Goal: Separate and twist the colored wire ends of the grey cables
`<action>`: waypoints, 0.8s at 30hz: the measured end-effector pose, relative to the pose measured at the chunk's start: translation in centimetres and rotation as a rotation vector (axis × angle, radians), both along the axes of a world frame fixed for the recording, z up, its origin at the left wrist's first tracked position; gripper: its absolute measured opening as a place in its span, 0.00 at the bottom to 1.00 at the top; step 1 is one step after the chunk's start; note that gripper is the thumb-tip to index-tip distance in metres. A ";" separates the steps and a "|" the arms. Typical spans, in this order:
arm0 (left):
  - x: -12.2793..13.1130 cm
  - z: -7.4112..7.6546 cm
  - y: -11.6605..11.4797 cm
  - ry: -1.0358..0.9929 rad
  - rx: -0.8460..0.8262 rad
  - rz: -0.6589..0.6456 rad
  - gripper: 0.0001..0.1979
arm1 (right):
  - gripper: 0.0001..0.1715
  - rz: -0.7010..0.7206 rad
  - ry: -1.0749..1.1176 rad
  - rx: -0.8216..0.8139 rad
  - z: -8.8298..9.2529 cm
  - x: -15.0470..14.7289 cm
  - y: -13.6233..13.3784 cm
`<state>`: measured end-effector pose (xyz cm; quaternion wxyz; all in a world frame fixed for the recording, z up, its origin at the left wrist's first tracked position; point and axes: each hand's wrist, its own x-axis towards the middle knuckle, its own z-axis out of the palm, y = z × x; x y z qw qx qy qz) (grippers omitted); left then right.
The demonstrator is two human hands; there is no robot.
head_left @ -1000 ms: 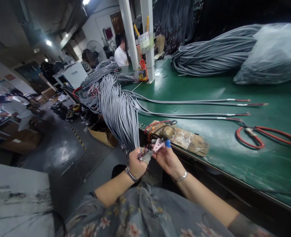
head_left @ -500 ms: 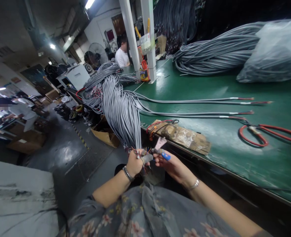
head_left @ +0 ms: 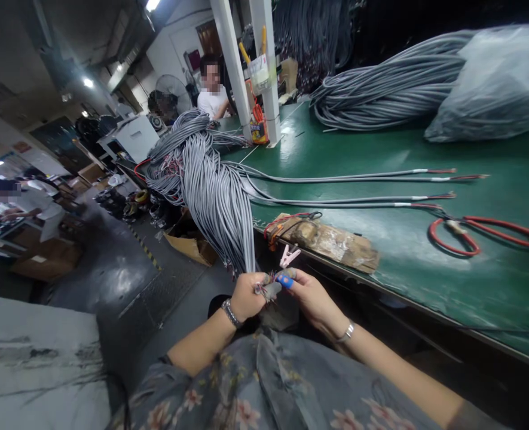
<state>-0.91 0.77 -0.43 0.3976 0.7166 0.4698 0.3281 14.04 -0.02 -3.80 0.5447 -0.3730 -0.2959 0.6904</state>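
Note:
A thick bundle of grey cables point(head_left: 222, 203) hangs over the edge of the green table point(head_left: 372, 161). At its lower end my left hand point(head_left: 250, 295) is closed round the stripped cable ends, with thin coloured wires showing between the fingers. Just to the right, my right hand point(head_left: 304, 292) pinches at the wire ends, blue tape on one finger; the exact wire in its grip is too small to make out. A pale pink clip point(head_left: 290, 257) shows just above the right fingers.
A worn wooden block point(head_left: 331, 242) lies at the table edge, with red-handled scissors point(head_left: 455, 236) farther right. Separate cables point(head_left: 336, 178) stretch across the table. Behind are a plastic-wrapped cable coil point(head_left: 394, 89), a white post point(head_left: 268, 89) and a seated person point(head_left: 213, 101).
My right hand has moved in against the wires at my left hand, its fingers now pinched closer together. The seated person has turned and raised an arm. The view has shifted slightly.

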 end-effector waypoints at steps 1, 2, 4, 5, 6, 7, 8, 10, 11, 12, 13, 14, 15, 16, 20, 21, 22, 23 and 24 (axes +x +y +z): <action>0.0 0.1 -0.1 -0.007 0.012 0.010 0.22 | 0.18 -0.007 0.005 -0.006 -0.1 0.0 -0.1; 0.1 0.1 -0.1 -0.019 0.021 0.027 0.21 | 0.18 -0.011 0.011 -0.015 -0.1 -0.1 -0.2; 0.3 0.3 -0.2 -0.047 0.032 0.075 0.21 | 0.18 0.000 0.025 -0.032 -0.2 -0.1 -0.3; 0.4 0.3 -0.2 -0.069 0.028 0.099 0.22 | 0.19 0.009 0.035 -0.033 -0.2 0.0 -0.4; 0.5 0.4 -0.2 -0.097 0.016 0.124 0.22 | 0.19 0.023 0.045 -0.028 -0.2 0.1 -0.5; 0.6 0.5 -0.2 -0.128 -0.004 0.145 0.22 | 0.19 0.042 0.058 -0.017 -0.3 0.2 -0.5; 0.7 0.5 -0.2 -0.161 -0.031 0.160 0.23 | 0.20 0.062 0.077 -0.003 -0.4 0.4 -0.4; 0.8 0.7 -0.1 -0.224 -0.098 0.177 0.23 | 0.23 0.102 0.141 0.010 -0.6 0.9 -0.1; 0.8 0.7 0.0 -0.248 -0.128 0.176 0.24 | 0.26 0.121 0.183 0.000 -0.7 1.1 0.2; 0.9 0.8 0.1 -0.266 -0.153 0.169 0.24 | 0.29 0.134 0.225 -0.018 -0.7 1.3 0.6; 0.9 0.8 0.2 -0.277 -0.172 0.156 0.24 | 0.31 0.139 0.261 -0.037 -0.7 1.4 1.0; 1.0 0.9 0.2 -0.283 -0.185 0.143 0.24 | 0.33 0.134 0.282 -0.051 -0.6 1.4 1.4; 1.1 0.9 0.3 -0.284 -0.194 0.130 0.24 | 0.33 0.121 0.287 -0.051 -0.5 1.4 1.8; 1.2 1.0 0.4 -0.283 -0.200 0.119 0.24 | 0.32 0.100 0.278 -0.038 -0.4 1.3 2.1; 1.6 1.0 0.6 -0.284 -0.216 0.129 0.24 | 0.27 0.018 0.234 0.034 0.0 0.7 3.0; 1.7 1.0 0.7 -0.280 -0.220 0.137 0.24 | 0.27 0.008 0.241 0.034 0.0 0.6 3.1; 1.8 1.0 0.7 -0.271 -0.222 0.144 0.24 | 0.28 -0.001 0.255 0.025 -0.1 0.5 3.2; 1.8 0.9 0.8 -0.257 -0.220 0.148 0.23 | 0.28 -0.009 0.271 0.012 -0.2 0.4 3.2; 1.9 0.9 0.8 -0.239 -0.215 0.147 0.23 | 0.27 -0.015 0.285 -0.004 -0.3 0.3 3.2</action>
